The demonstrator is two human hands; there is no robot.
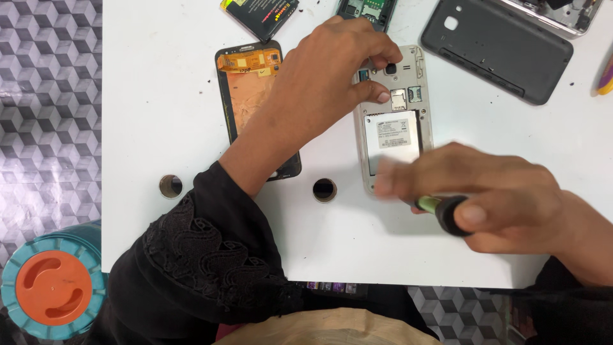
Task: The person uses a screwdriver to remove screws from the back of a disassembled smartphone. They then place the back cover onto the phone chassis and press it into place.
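Right hand (504,191) grips a screwdriver (444,209); left hand (332,76) pins an opened phone (396,121) on the white table (159,128).
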